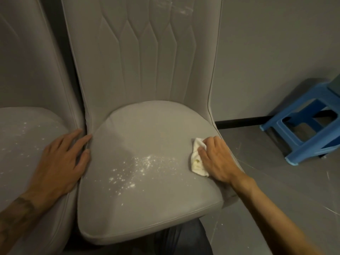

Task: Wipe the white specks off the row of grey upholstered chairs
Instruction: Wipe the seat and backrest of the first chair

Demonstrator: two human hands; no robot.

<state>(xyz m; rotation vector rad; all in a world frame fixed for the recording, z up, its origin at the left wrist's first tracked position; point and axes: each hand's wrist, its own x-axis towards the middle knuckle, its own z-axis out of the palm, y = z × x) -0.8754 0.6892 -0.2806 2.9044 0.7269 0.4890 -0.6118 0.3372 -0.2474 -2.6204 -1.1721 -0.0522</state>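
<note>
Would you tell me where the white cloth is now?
In the head view, the white cloth lies on the seat near its right edge, under the right hand, beside the white specks.

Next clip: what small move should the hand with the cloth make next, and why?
Probably sweep the right hand and its white cloth leftward across the seat, since the white specks lie just left of the cloth, unwiped, while the left hand rests flat at the seat's left edge.

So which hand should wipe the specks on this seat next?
Right. The right hand holds the white cloth on the seat, just beside the specks. The left hand rests empty at the seat's opposite edge.
</note>
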